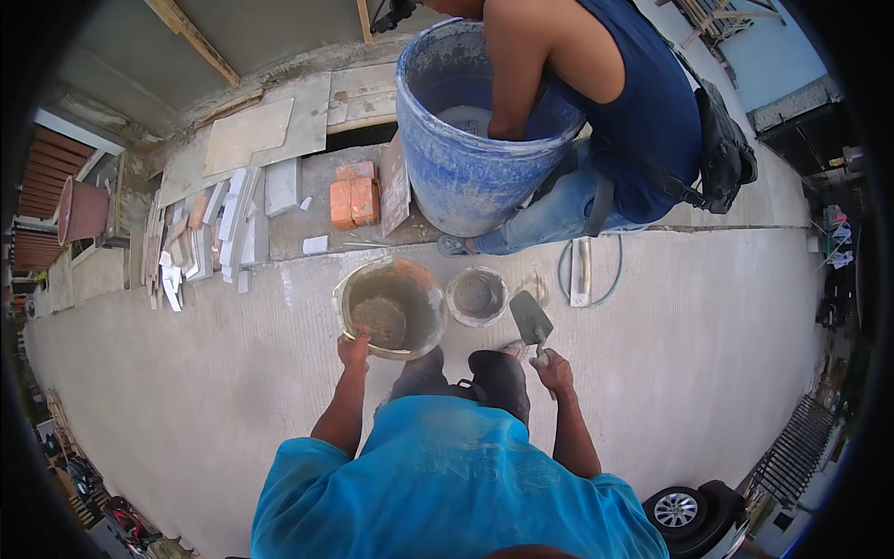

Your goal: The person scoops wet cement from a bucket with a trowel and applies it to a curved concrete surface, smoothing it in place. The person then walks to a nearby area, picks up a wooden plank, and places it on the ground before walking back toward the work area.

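My left hand [353,348] is closed on the near left rim of a mortar-stained bucket [424,312]. Some grey-brown material [379,321] lies in its bottom. My right hand [553,371] grips the handle of a trowel [531,318], whose grey-coated blade points up and to the left. Between the bucket and the trowel stands a smaller round tub [477,296] with a greyish inside, touched by neither hand.
Beyond, a person [643,121] leans over a big blue barrel [489,177], one arm inside. Orange bricks [355,197] and pale cut pieces [233,224] lie left of it. A wooden-looking strip [580,272] and thin hose [619,265] lie right. A car wheel [677,510] shows lower right.
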The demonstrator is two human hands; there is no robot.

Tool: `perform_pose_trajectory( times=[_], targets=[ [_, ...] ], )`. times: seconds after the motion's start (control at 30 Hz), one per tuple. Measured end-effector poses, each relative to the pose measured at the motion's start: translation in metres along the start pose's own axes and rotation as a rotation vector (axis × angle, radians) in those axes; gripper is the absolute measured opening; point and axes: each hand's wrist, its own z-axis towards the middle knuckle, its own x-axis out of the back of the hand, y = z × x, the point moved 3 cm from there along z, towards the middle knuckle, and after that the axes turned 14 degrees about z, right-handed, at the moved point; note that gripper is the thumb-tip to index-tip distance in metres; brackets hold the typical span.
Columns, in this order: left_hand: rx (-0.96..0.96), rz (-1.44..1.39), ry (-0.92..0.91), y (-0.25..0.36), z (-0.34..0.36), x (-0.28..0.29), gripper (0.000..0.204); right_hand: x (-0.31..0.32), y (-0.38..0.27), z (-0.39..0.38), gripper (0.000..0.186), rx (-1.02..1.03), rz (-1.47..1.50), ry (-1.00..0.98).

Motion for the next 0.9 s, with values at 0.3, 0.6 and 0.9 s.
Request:
perform_pose_trajectory(
  times=[0.3,0.6,0.9],
  targets=[
    [0.088,-0.172,0.051,-0.038,0.083,0.025,0.034,-0.042,0.038,-0.005,0.038,-0.127,0.097,0.109],
    [0.184,-0.368,0.136,-0.063,0.077,0.052,0.034,-0.051,0.016,0.003,0.046,-0.087,0.025,-0.081],
    [0.347,-0.444,0.245,-0.043,0.04,0.068,0.047,-0.032,0.024,0.079,0.048,-0.038,-0.002,-0.118]
  ],
)
